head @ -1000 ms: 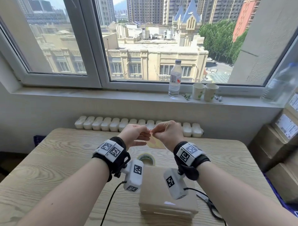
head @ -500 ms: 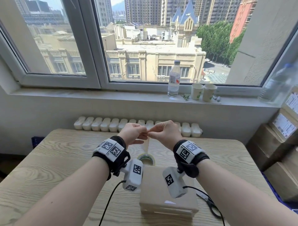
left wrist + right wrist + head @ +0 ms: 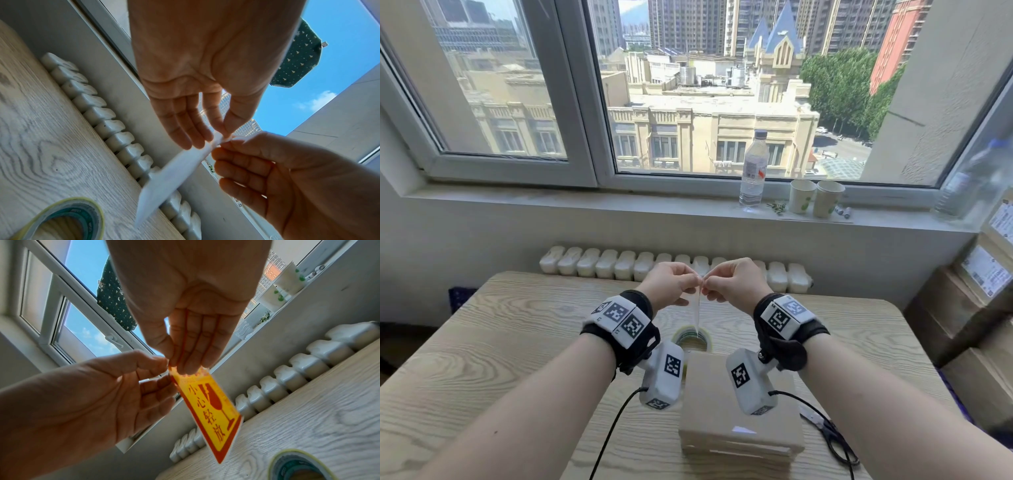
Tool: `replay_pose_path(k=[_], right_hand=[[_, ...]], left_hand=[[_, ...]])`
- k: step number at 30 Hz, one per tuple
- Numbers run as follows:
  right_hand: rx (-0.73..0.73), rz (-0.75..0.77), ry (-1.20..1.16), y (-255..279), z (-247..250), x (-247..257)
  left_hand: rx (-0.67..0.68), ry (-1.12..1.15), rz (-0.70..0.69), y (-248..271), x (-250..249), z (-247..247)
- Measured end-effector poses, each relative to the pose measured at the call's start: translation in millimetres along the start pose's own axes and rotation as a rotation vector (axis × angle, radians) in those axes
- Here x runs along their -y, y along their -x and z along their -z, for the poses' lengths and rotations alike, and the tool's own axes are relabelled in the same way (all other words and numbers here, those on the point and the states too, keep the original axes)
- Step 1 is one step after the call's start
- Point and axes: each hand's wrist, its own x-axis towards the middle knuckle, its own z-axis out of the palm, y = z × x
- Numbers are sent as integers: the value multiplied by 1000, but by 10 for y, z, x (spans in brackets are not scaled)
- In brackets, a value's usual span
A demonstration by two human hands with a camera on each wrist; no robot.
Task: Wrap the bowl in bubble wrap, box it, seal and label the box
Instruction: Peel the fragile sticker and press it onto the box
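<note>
I stood in what was probably a small packing room: labelled cartons (image 3: 986, 274) stacked at three o'clock, tape roll (image 3: 693, 337) at twelve.

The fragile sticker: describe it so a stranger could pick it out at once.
Above the wooden table, beyond the closed cardboard box, the left hand and right hand meet in a pinch. The fragile sticker hangs from that pinch over the tape roll. It alone is yellow with a red border, glass symbol and Chinese characters.
</note>
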Motion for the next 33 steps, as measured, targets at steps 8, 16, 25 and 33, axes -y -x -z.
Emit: replay_pose_path(k=[8, 16, 25, 33], right_hand=[[7, 3, -1, -20, -28, -13], [21, 10, 3, -1, -53, -18], [6, -7, 11, -22, -76, 0], [-52, -96, -40, -40, -97, -58]], left_hand=[[-39, 84, 34, -7, -18, 1], [-55, 65, 7, -10, 53, 35], [-102, 1, -20, -37, 78, 53], [-243, -81, 133, -107, 374, 315]])
